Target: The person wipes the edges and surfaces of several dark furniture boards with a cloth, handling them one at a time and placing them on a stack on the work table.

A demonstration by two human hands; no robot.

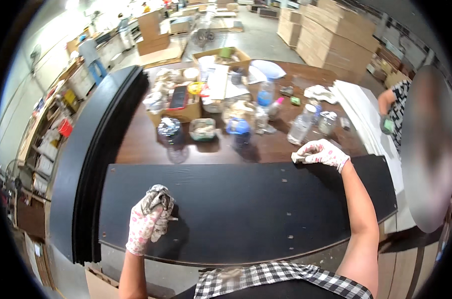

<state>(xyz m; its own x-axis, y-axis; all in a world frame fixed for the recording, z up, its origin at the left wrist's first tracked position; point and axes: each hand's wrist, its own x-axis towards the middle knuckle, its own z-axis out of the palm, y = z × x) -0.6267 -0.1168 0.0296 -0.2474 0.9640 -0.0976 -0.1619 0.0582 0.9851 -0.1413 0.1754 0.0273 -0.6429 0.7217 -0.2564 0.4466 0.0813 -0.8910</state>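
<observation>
A long black board [226, 214] with small holes and pale marks lies flat in front of me. Over its left part, my left hand [143, 227], in a white glove with pink spots, is closed around a crumpled rag [157, 202] stained dark. My right hand [325, 153], gloved the same way, is at the board's far edge on the right. Its fingers pinch a small greyish block [299, 158], mostly covered by the glove; its exact kind cannot be made out.
Black boards [93, 149] are stacked at the left. Beyond my board, the brown table [221, 153] holds jars, plastic bottles [300, 124] and a cardboard box [186, 112] of supplies. White panels [368, 119] lie at the right. A co-worker's gloved hand [387, 124] holds something green there.
</observation>
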